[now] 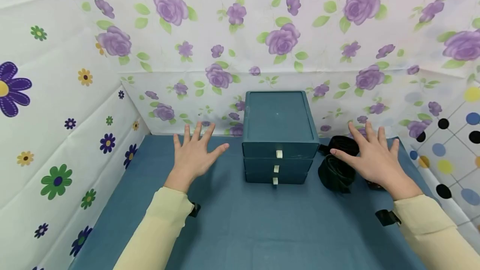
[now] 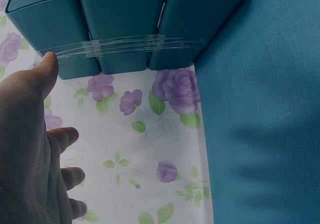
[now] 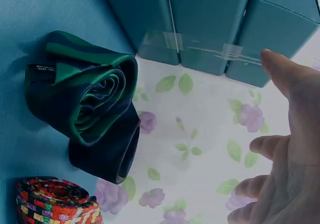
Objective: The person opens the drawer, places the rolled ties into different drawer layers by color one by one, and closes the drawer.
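A teal three-drawer box [image 1: 279, 116] with small pale pulls stands against the back wall, its drawers closed. Left of it, my left hand [image 1: 193, 155] hovers with fingers spread, holding nothing. My right hand [image 1: 376, 161] is likewise spread and bare, over the rolled neckties at the box's right. Nearest the box is a green-and-navy striped tie [image 3: 102, 92], coiled up. A dark rolled tie [image 3: 102, 159] lies just behind it. The red, multicoloured patterned tie [image 3: 55, 204] is mostly hidden under my right hand in the head view.
Blue cloth [image 1: 240, 224] covers the table. A rose-patterned sheet [image 1: 240, 45] hangs behind, with a flower-print sheet [image 1: 67, 136] on the left and a dotted one [image 1: 457, 153] on the right. Clear tape [image 2: 125, 45] runs along the box's sides.
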`<action>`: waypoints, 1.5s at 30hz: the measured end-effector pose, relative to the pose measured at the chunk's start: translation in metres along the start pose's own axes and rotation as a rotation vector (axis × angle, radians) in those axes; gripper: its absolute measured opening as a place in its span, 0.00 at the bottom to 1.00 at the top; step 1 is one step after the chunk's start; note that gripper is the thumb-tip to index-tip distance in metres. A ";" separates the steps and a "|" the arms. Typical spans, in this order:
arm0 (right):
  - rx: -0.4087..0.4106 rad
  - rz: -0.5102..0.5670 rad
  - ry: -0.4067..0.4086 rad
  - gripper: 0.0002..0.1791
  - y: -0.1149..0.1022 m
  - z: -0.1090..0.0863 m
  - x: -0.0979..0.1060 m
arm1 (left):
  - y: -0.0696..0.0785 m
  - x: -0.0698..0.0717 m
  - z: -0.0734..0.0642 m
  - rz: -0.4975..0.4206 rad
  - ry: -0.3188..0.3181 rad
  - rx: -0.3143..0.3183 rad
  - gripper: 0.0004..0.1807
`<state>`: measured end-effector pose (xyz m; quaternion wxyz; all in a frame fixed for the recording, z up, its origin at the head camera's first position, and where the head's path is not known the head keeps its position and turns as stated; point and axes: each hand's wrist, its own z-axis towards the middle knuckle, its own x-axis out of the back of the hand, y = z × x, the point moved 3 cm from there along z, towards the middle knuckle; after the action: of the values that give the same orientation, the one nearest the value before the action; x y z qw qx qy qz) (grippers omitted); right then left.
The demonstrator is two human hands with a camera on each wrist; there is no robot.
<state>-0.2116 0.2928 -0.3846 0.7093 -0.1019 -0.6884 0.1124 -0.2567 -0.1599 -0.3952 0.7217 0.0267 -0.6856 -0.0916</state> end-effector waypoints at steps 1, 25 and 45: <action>0.001 0.007 0.007 0.54 -0.001 0.000 0.000 | 0.000 0.001 0.000 -0.002 0.007 -0.001 0.46; 0.030 0.226 0.173 0.38 -0.013 -0.001 0.020 | 0.023 0.027 0.011 -0.616 0.104 -0.068 0.36; 0.157 0.485 0.351 0.15 -0.054 0.000 0.028 | 0.064 0.021 0.033 -1.064 0.067 -0.156 0.21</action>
<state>-0.2104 0.2494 -0.3418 0.7755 -0.2261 -0.5002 0.3118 -0.2828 -0.0978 -0.3618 0.5968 0.3194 -0.5454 -0.4943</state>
